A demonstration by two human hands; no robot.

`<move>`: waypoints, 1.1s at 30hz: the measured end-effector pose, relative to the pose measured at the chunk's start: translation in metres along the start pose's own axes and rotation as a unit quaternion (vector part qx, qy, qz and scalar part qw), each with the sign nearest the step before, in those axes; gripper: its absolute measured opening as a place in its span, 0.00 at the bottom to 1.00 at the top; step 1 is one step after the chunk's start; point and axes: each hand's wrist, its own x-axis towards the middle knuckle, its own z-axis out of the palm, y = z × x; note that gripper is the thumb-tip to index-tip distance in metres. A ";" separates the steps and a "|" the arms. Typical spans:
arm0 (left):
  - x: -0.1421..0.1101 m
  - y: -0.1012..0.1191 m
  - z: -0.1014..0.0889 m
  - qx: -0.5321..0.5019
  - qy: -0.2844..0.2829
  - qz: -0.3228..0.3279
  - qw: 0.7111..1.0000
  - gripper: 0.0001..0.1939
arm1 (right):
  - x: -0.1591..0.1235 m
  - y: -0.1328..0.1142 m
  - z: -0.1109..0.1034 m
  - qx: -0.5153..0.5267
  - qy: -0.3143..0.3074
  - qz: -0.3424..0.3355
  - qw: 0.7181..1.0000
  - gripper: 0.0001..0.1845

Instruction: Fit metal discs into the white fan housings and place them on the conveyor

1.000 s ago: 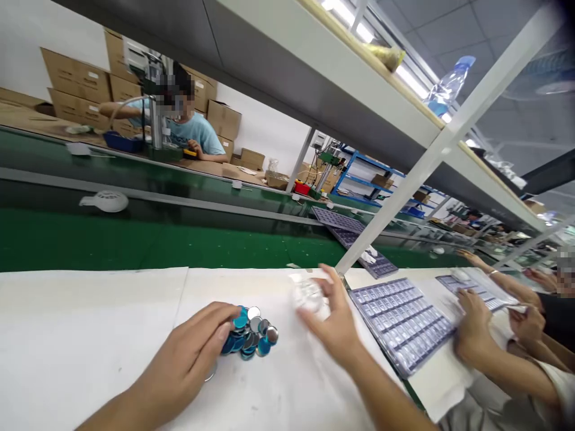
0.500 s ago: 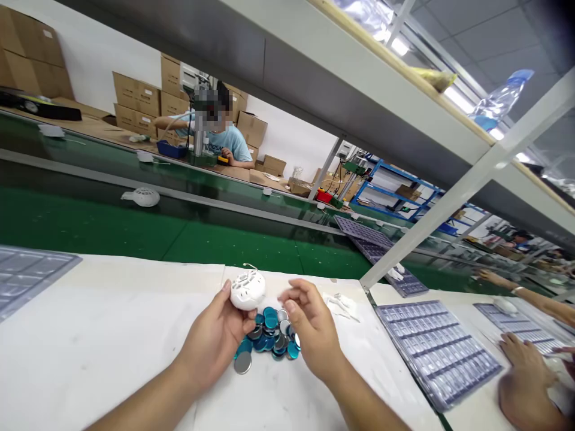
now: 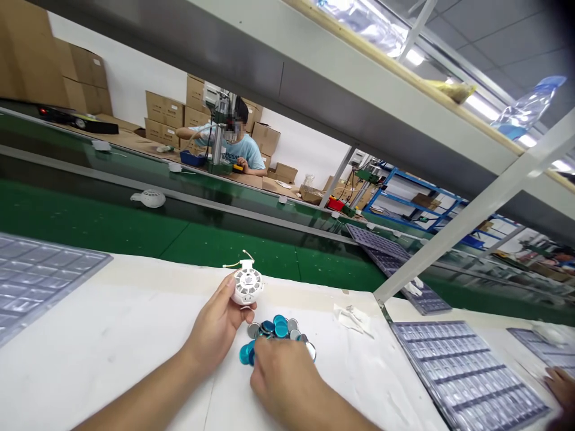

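- Head view: a white slotted housing (image 3: 248, 287), thin wires at its far end, is above the tabletop (image 3: 148, 317), grasped in the left hand (image 3: 216, 328).
- The right hand (image 3: 285, 376) reaches into blue and silver discs (image 3: 281, 327) on the near side; whether it pinches one, I cannot tell.
- A plastic tray (image 3: 42, 272) lies left; a second tray (image 3: 467, 371) lies right.

Left forearm (image 3: 148, 386) bare, ran from lower left up toward middle. Left hand (image 3: 218, 326) was farther forward, palm turned inward, thumb on top, fingers curled in a hold. Right forearm (image 3: 339, 413) slanted in from bottom edge. Right hand (image 3: 287, 377) sat lower, back up, fingers bent down, tips hidden. Hands near, not touching.
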 end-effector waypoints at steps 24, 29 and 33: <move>-0.025 -0.019 0.002 0.291 -0.109 -0.029 0.950 0.29 | -0.013 0.033 -0.012 0.453 0.231 -0.005 0.861 0.05; -0.024 -0.019 -0.004 0.285 -0.159 -0.028 0.945 0.34 | -0.011 0.031 -0.013 0.521 0.185 0.085 0.829 0.16; -0.033 -0.021 0.002 0.217 -0.153 -0.039 0.963 0.33 | -0.011 0.022 -0.013 0.667 0.095 0.015 0.739 0.30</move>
